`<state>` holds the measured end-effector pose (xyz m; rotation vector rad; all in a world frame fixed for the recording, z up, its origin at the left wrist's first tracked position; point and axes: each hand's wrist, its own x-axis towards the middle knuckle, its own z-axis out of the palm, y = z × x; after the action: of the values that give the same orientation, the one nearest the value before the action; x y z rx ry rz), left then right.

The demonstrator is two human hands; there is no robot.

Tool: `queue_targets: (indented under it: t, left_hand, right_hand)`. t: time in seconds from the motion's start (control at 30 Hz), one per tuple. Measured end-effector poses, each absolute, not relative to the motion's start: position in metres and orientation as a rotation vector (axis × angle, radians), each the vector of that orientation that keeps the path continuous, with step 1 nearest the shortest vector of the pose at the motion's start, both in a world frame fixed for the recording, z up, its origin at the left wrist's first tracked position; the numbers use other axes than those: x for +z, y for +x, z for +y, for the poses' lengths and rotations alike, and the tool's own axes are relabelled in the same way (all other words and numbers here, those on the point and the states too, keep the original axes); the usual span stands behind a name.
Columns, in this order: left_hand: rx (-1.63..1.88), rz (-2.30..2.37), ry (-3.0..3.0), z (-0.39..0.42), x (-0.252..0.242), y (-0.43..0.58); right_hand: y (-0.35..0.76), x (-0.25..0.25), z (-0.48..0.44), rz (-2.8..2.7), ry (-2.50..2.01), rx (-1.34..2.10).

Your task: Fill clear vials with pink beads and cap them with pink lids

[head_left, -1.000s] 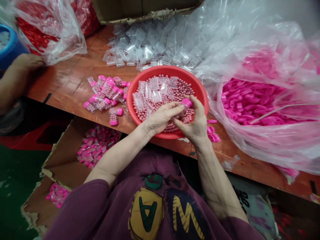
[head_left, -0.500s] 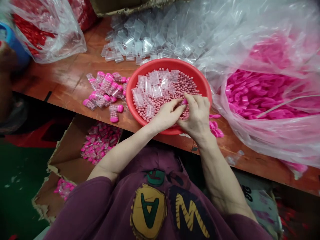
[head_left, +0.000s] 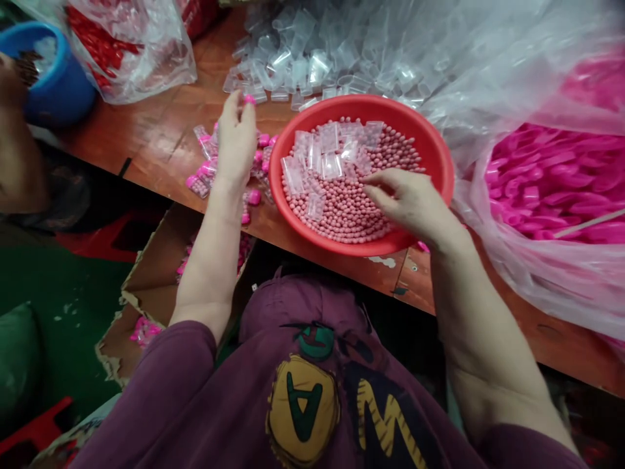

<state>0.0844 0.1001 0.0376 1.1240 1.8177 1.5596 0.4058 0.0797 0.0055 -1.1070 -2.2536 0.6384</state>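
Observation:
My left hand (head_left: 237,140) is over the heap of small clear bottles with pink caps and pink beads (head_left: 202,179), left of the basin. At its fingertips a pink cap (head_left: 249,99) shows; the bottle under it is mostly hidden. My right hand (head_left: 407,200) hovers above the pink beads (head_left: 342,215) in the red basin (head_left: 364,247), thumb and forefinger apart, and I see nothing between them. Several clear empty bottles (head_left: 332,166) lie on the beads toward the basin's far left.
Behind the basin spreads a heap of clear bottles (head_left: 317,68). A plastic bag of pink parts (head_left: 537,182) stands right. At far left are a blue bucket (head_left: 63,98), another person's arm (head_left: 19,150) and a bag of red parts (head_left: 102,49). Below stands a cardboard box (head_left: 151,267).
My hands, together over the basin earlier, have parted. The left has moved out to the bottle heap; the right remains over the beads with its fingers apart. The view has shifted left.

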Motion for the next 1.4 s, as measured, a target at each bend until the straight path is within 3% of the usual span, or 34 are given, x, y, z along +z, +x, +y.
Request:
queue_targets:
  t: [0.1, 0.23, 0.53, 0.63, 0.83, 1.17, 1.4]
  left_hand:
    - [1.605, 1.814, 1.302, 0.101, 0.034, 0.091]
    - [1.482, 1.385, 1.432, 0.076, 0.037, 0.145]
    - [1.126, 1.156, 1.188, 0.047, 0.006, 0.19]
    - [1.021, 1.071, 1.002, 0.044, 0.014, 0.196]
    - [0.874, 0.901, 0.903, 0.043, 0.028, 0.192]
    - [0.796, 1.043, 1.115, 0.048, 0.01, 0.196]
    - [0.847, 1.262, 1.344, 0.056, 0.0, 0.202]
  right_hand:
    - [0.366, 0.0, 0.076, -2.621, -0.842, 0.635]
    - [0.334, 0.001, 0.073, -2.894, -0.742, 0.45]
    - [0.388, 0.004, 0.07, -2.307, -1.116, 0.758]
    - [0.401, 0.015, 0.057, -2.207, -1.1, 0.859]
    - [0.42, 0.04, 0.047, -2.403, -0.81, 0.724]
    - [0.412, 0.019, 0.054, -2.386, -0.93, 0.868]
    - [0.409, 0.006, 0.072, -2.752, -1.17, 0.884]
